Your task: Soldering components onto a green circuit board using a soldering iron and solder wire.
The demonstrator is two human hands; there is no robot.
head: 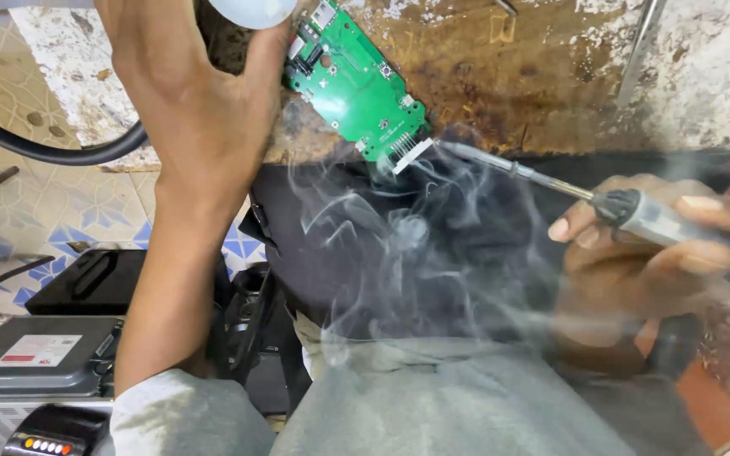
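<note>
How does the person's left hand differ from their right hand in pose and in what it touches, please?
The left hand reaches up with its back to the camera, resting at the end of the green circuit board; the right hand lies sideways, low at the right. The left hand pins the board to the rusty worktop; the right hand grips a soldering iron, pen-fashion. Smoke veils the right hand, while the left hand shows clearly. Both are bare.
</note>
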